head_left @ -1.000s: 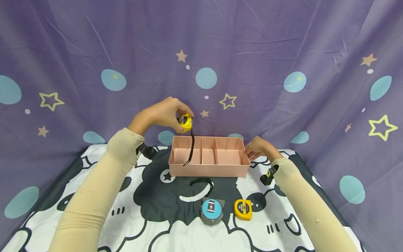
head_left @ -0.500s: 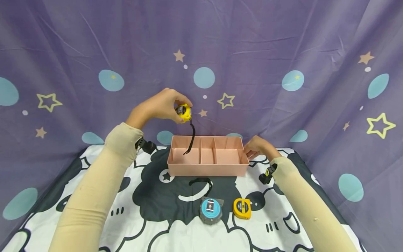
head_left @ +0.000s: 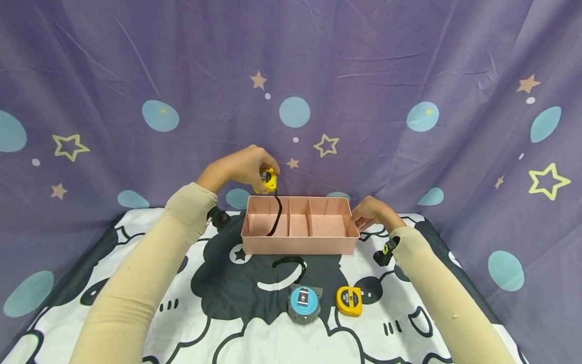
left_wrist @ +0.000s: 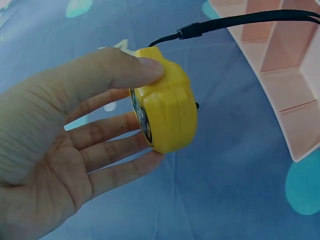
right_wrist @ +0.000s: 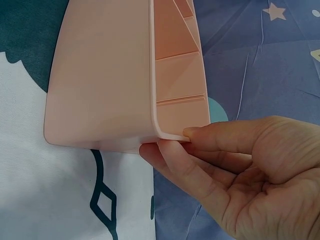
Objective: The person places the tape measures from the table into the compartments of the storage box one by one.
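Note:
My left hand (head_left: 247, 166) grips a yellow tape measure (left_wrist: 172, 110) between thumb and fingers, above the back left edge of a pink divided box (head_left: 300, 246). From the tape measure a black wrist strap (head_left: 278, 215) hangs down over the box's left compartment. At the box's right end, my right hand (head_left: 374, 212) pinches the end wall; in the right wrist view the thumb (right_wrist: 200, 132) lies over the rim and the fingers are against the outside.
In front of the box lie a blue and grey tape measure (head_left: 304, 303) with a black strap (head_left: 291, 260) and an orange-yellow tape measure (head_left: 349, 302). A patterned cloth (head_left: 254, 338) covers the table. Behind hangs a purple curtain (head_left: 364, 65).
The left hand with the yellow tape measure rose a little, then came down again toward the box, its strap reaching deeper into the left compartment. The right hand stays at the box's end.

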`<state>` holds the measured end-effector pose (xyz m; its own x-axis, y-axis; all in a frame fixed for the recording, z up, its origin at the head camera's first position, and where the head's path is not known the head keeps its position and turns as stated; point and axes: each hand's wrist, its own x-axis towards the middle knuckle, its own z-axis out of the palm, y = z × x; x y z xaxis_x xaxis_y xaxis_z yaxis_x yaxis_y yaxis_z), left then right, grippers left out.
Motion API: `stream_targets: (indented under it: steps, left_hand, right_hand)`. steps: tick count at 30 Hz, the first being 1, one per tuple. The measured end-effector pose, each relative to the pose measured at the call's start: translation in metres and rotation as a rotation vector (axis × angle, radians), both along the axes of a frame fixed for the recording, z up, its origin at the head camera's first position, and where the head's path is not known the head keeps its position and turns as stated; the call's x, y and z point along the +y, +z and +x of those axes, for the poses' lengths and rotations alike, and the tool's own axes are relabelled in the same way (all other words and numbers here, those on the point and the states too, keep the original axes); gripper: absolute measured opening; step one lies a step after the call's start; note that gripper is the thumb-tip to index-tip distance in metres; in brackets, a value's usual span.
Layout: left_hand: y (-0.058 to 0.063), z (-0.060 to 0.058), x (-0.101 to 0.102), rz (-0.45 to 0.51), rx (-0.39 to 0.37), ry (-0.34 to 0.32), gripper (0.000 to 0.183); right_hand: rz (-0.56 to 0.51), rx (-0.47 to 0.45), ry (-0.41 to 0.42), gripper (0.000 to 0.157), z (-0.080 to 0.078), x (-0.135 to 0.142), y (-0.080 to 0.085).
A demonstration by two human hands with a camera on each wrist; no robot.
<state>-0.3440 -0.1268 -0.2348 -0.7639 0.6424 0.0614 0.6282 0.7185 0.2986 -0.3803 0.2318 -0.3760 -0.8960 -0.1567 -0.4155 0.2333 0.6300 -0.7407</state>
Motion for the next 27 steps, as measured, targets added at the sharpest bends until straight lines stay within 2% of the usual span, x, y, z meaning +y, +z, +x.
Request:
stream_targets:
  steps: [14,27]
  left_hand:
    - [-0.030,-0.020,0.008,-0.069,-0.102,-0.009,0.047]
    - [-0.047,-0.037,0.012,-0.092,-0.183,0.076,0.047]
  right_hand:
    - [-0.001,-0.004,0.006,0.034,-0.001,0.001,-0.003]
    - [0.009,-0.002,0.017,0.040,-0.002,-0.001,-0.001]
